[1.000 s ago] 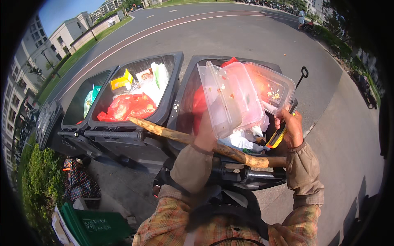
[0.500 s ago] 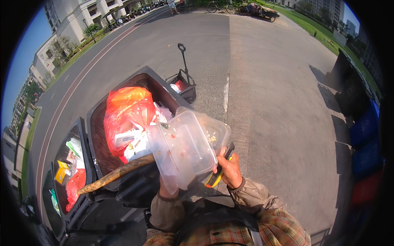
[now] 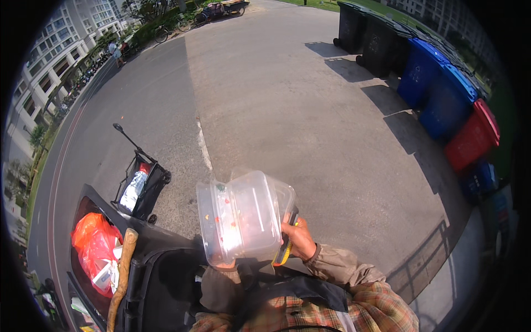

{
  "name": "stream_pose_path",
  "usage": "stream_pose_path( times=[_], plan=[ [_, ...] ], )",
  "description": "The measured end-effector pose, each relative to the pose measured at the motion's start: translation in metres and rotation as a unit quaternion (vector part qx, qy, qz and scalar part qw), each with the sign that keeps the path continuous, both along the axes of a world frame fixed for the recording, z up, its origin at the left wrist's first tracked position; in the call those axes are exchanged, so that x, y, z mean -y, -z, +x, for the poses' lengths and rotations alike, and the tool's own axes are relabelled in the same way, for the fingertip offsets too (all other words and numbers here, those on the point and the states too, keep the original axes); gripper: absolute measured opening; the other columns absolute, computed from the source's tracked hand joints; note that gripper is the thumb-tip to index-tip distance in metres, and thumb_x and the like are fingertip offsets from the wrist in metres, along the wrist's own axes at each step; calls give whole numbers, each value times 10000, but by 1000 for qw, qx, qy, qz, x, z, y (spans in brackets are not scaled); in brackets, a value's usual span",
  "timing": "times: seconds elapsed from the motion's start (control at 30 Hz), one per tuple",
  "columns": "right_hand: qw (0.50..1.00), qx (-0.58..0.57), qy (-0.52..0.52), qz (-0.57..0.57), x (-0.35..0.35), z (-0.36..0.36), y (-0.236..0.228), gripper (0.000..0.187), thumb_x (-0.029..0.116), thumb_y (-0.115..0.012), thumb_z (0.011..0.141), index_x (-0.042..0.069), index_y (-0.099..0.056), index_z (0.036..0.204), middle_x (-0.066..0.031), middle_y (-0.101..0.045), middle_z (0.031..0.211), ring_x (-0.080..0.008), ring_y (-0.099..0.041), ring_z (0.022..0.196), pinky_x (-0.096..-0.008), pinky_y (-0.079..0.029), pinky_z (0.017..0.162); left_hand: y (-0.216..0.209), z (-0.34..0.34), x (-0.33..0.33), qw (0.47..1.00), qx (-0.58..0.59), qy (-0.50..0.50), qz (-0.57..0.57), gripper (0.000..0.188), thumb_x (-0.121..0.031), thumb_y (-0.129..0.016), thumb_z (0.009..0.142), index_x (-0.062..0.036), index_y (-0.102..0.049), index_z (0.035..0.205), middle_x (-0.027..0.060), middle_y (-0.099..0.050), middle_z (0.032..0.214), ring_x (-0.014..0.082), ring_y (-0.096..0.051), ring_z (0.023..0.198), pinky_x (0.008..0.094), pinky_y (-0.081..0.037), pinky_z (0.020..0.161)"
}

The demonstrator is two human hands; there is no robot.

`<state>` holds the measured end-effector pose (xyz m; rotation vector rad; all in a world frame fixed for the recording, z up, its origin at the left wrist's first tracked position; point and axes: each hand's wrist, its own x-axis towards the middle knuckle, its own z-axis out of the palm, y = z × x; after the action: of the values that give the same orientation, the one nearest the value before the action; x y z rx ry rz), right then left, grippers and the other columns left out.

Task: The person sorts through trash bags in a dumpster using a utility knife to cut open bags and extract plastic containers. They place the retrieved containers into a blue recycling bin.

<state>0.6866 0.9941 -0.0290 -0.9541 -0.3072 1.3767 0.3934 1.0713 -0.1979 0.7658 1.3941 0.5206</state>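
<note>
Clear rectangular plastic containers [image 3: 254, 216], held in a left-to-right stack, meet at their right edge the right hand [image 3: 300, 239], curled around a black-and-yellow tool [image 3: 282, 255]; the left hand [image 3: 225, 266], mostly hidden, lies under their lower left, grip impossible to tell.

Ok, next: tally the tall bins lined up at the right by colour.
Black bins: 2
Blue bins: 2
Red bin: 1
Total: 5
The low blue thing past the red one is too unclear to identify, so it's left out.
</note>
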Motion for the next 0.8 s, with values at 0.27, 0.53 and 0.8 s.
stream_pose_path(
  times=[0.27, 0.53, 0.8],
  plan=[
    [988, -74, 132, -20, -5, 113, 14, 61, 10, -533, 788, 0, -566, 839, -42, -563, 681, -103, -489, 500, -249, -400, 451, -5, 205, -93, 980, 16, 194, 33, 400, -146, -520, 830, 3, -446, 1193, 152, -498, 1179, 280, -509, 1042, 373, -420, 883],
    [993, -9, 119, 20, -32, 258, 33, 71, 62, -561, 826, 36, -500, 801, -36, -520, 694, -100, -479, 508, -223, -377, 441, -5, 412, -167, 940, 49, 334, 47, 397, -149, -522, 829, 0, -451, 1191, 150, -498, 1177, 278, -510, 1038, 369, -423, 877],
    [970, -30, 231, -77, -32, 403, 29, 137, 139, -560, 850, 26, -500, 801, -88, -555, 748, -83, -464, 480, -209, -370, 408, -12, 566, -246, 911, 9, 409, 43, 395, -151, -525, 829, -4, -455, 1189, 148, -498, 1176, 276, -510, 1034, 366, -425, 871]
  ],
)
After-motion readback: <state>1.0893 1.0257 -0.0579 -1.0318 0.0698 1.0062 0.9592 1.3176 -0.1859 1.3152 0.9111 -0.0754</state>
